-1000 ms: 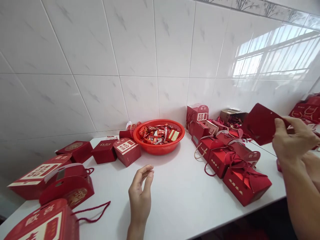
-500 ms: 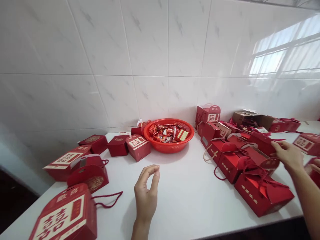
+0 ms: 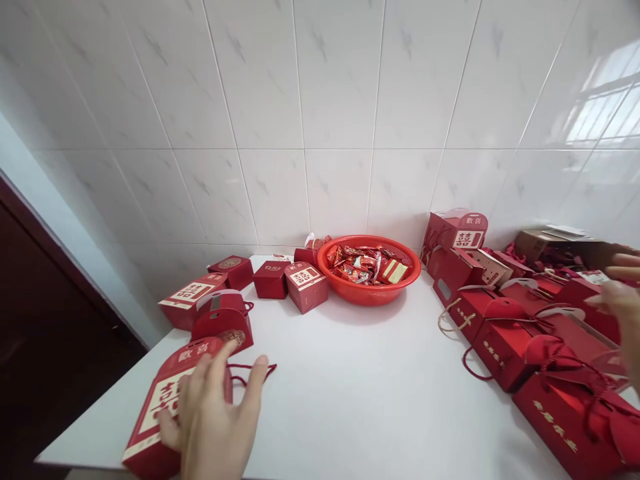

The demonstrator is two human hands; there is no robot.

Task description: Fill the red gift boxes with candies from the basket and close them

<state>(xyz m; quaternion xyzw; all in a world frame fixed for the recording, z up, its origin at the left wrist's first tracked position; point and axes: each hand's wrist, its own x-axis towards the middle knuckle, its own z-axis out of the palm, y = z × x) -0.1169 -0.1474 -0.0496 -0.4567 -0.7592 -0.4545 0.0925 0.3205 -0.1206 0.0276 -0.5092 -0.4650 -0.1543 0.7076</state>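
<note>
My left hand (image 3: 215, 413) is open, with thumb and fingers spread. It hovers over or touches the near red gift box (image 3: 155, 407) with a cream double-happiness label; contact cannot be told. A dark red cord handle (image 3: 245, 375) loops from this box behind my thumb. At the right edge my right hand (image 3: 625, 290), blurred and partly cut off, has its fingers apart beside a red box (image 3: 590, 303) in the row of gift boxes. I see nothing held in it.
A red plastic basket (image 3: 367, 290) of wrapped sweets stands by the tiled wall. Several red boxes, including a dark red one (image 3: 225, 327), sit at the left. Corded boxes (image 3: 555, 413) line the right. A brown cardboard box (image 3: 533, 245) is behind them.
The view has turned left. My left hand has moved left to the near gift box and spread its fingers. My right hand has lifted from the red box in the row.
</note>
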